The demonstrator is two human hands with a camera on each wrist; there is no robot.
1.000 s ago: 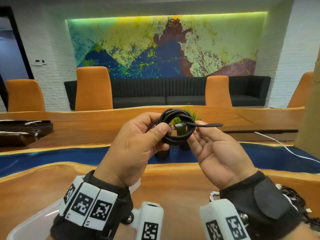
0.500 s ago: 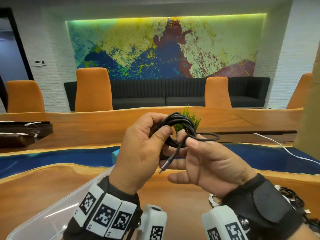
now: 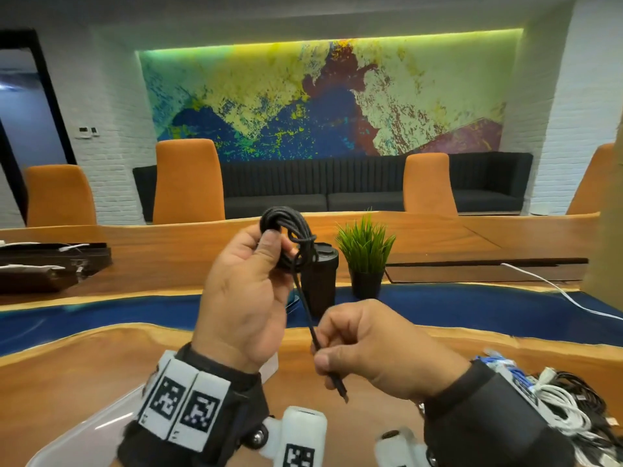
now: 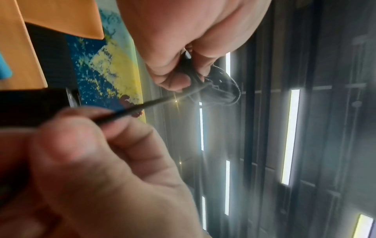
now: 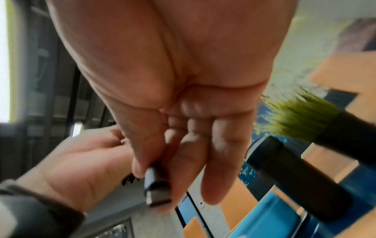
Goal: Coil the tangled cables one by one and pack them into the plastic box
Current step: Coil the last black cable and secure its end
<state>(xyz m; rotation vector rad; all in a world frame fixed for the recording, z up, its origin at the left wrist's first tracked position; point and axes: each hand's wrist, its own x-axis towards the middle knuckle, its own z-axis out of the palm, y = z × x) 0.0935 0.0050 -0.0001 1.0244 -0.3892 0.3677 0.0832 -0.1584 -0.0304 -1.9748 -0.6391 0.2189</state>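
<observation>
- The black braided cable (image 3: 286, 227) is now a tight coil held up above the wooden table (image 3: 84, 375), in front of us. A second ago its free tail stuck out sideways through the coil; now that tail runs straight down and toward us, pulled taut, with a small wrap cinched on the coil's right side.
- Our left hand (image 3: 246, 298) grips the coil, thumb pressed over the bundle and fingers curled behind it, as it did a moment ago, only a little higher.
- Our right hand (image 3: 374, 348) has dropped from the coil to the near side. It pinches the tail just above the plug (image 5: 156, 190) between thumb and forefinger, the metal tip poking out below.
- We judge this as the tie-off being drawn snug, so this cable looks nearly ready to pack.
- The clear plastic box (image 3: 81, 436) lies at the near left, below our left wrist; only its rim shows, and we cannot tell what is in it.
- A tangle of white, black and blue cables (image 3: 559, 399) waits at the near right, so more coiling remains.
- Farther off stand a black tumbler (image 3: 320, 281) and a small potted plant (image 3: 365, 251), just behind the coil.
</observation>
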